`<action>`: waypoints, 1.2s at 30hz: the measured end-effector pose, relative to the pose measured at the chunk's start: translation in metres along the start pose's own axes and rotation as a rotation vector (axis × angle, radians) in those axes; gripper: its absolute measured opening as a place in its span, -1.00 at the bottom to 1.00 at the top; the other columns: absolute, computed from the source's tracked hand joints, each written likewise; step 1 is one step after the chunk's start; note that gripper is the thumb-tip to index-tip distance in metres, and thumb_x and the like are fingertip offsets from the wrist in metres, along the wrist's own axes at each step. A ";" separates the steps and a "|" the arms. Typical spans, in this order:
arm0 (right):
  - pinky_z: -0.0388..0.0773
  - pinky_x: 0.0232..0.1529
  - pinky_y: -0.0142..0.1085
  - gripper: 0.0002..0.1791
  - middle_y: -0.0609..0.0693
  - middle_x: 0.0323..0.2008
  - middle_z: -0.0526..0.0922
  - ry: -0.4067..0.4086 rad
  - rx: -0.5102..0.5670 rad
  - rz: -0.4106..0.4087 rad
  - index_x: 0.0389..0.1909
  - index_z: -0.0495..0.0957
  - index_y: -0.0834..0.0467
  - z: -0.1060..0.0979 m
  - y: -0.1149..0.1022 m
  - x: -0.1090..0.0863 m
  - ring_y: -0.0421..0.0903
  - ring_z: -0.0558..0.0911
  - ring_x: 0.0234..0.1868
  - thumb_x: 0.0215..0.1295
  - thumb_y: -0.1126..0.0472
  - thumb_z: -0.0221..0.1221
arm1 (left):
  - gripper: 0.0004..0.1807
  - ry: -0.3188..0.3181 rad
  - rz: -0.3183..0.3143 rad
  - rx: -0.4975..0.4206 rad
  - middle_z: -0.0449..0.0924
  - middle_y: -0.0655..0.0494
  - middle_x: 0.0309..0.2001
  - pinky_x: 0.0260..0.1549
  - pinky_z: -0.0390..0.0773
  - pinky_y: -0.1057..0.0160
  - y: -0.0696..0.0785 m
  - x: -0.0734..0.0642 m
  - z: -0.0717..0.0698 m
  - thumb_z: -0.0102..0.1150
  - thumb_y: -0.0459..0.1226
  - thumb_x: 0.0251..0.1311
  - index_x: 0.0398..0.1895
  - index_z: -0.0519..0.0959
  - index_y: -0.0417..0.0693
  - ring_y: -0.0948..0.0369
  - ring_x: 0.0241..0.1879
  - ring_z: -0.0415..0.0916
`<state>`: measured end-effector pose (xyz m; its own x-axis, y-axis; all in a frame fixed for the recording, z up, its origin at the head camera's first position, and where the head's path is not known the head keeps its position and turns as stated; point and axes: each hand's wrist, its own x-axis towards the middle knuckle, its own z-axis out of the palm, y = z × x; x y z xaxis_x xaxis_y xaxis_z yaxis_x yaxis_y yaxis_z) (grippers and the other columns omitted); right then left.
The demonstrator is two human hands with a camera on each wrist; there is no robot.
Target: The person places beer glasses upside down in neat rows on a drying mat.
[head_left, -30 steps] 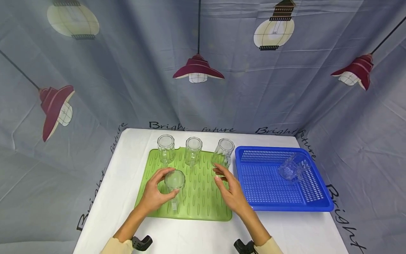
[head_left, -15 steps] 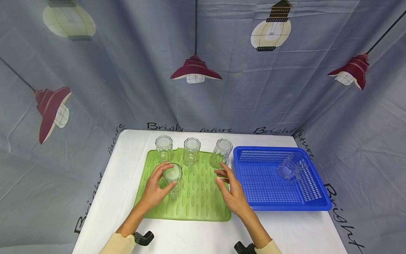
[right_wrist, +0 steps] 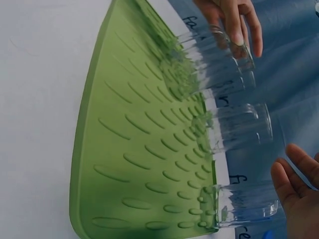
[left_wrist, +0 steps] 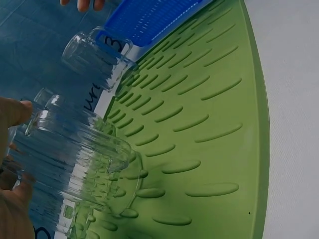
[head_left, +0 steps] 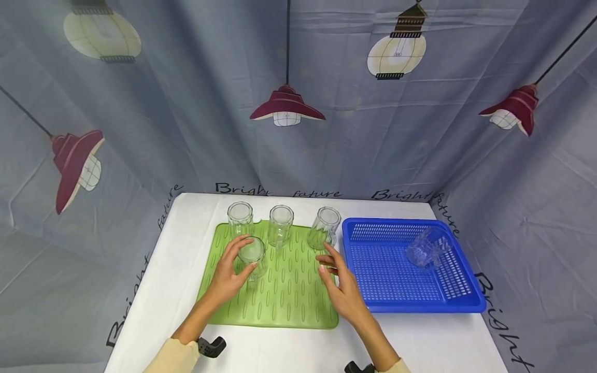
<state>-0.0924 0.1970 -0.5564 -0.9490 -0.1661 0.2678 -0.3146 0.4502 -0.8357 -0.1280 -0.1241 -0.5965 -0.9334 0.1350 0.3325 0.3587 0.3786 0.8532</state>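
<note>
My left hand (head_left: 228, 272) grips a clear glass mug (head_left: 253, 254) near its upper end, thumb on one side and fingers on the other. In the left wrist view this mug (left_wrist: 75, 154) stands with its thin rim down at the green ridged mat (left_wrist: 214, 144). Behind it, along the mat's back edge, are three more glass mugs: one at left (head_left: 240, 216), one in the middle (head_left: 281, 224) and one at right (head_left: 325, 227). My right hand (head_left: 342, 287) hovers over the mat's right side, fingers loosely bent and holding nothing, just in front of the right mug.
A blue plastic basket (head_left: 396, 305) stands right of the mat, with another glass mug (head_left: 422, 251) lying on its side inside. White cloth (head_left: 280, 352) covers the table. A grey-blue curtain (head_left: 196, 129) rises behind and along both sides.
My left hand has moved the mug away from me across the mat, closer to the back row of mugs. The right hand has stayed nearly in place.
</note>
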 end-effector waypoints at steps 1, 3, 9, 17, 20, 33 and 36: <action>0.71 0.27 -0.17 -0.35 0.12 0.27 0.72 -0.001 -0.001 0.000 0.68 0.20 0.07 0.000 0.000 -0.001 0.11 0.69 0.30 0.67 0.22 0.10 | -0.28 -0.003 -0.005 -0.003 0.31 -0.14 0.59 0.54 0.29 -0.49 0.000 0.000 0.000 0.45 -0.40 0.33 0.53 0.43 -0.02 -0.24 0.62 0.23; 0.71 0.27 -0.17 -0.34 0.11 0.27 0.72 -0.004 -0.002 0.001 0.69 0.19 0.01 0.000 0.000 -0.001 0.11 0.70 0.30 0.67 0.22 0.09 | -0.27 -0.008 -0.011 -0.008 0.30 -0.11 0.61 0.55 0.27 -0.50 -0.001 0.000 0.000 0.44 -0.39 0.34 0.55 0.41 0.00 -0.24 0.63 0.21; 0.71 0.27 -0.18 -0.39 0.06 0.27 0.72 -0.002 -0.002 0.006 0.66 0.24 -0.07 -0.001 0.000 -0.002 0.09 0.70 0.29 0.68 0.21 0.09 | -0.23 -0.025 -0.020 -0.014 0.29 -0.09 0.63 0.52 0.34 -0.45 -0.002 0.003 -0.001 0.43 -0.36 0.35 0.59 0.37 0.03 -0.25 0.63 0.23; 0.71 0.24 -0.26 -0.49 0.00 0.23 0.76 0.014 -0.039 -0.029 0.55 0.42 -0.03 -0.002 0.002 -0.003 -0.07 0.72 0.22 0.67 0.22 0.11 | -0.18 -0.048 -0.024 -0.038 0.25 -0.16 0.64 0.51 0.35 -0.41 -0.004 0.004 -0.003 0.43 -0.38 0.35 0.63 0.30 -0.06 -0.30 0.61 0.25; 0.71 0.24 -0.27 -0.49 -0.02 0.23 0.76 0.012 -0.038 -0.024 0.54 0.44 -0.05 -0.002 0.002 -0.003 -0.06 0.72 0.22 0.66 0.21 0.13 | -0.15 -0.049 -0.036 -0.048 0.23 -0.19 0.64 0.54 0.31 -0.41 -0.004 0.004 -0.003 0.43 -0.37 0.35 0.65 0.27 -0.06 -0.31 0.61 0.24; 0.68 0.21 -0.07 -0.50 0.07 0.29 0.68 0.079 -0.181 -0.001 0.43 0.56 0.09 -0.031 0.017 0.002 0.03 0.64 0.21 0.52 0.22 0.29 | -0.06 -0.003 -0.079 -0.043 0.27 -0.20 0.62 0.59 0.32 -0.34 -0.004 -0.003 -0.001 0.51 -0.30 0.29 0.68 0.24 0.04 -0.26 0.56 0.32; 0.56 0.27 0.09 -0.49 0.12 0.33 0.65 0.114 -0.239 0.007 0.41 0.58 0.09 -0.045 0.029 0.004 0.09 0.57 0.29 0.48 0.21 0.32 | -0.04 0.008 -0.083 -0.041 0.28 -0.19 0.63 0.59 0.32 -0.33 -0.003 -0.004 -0.001 0.53 -0.27 0.28 0.68 0.23 0.04 -0.24 0.58 0.30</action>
<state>-0.1061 0.2491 -0.5575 -0.9427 -0.0683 0.3267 -0.2909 0.6477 -0.7041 -0.1257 -0.1265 -0.6003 -0.9599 0.0971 0.2629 0.2802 0.3503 0.8937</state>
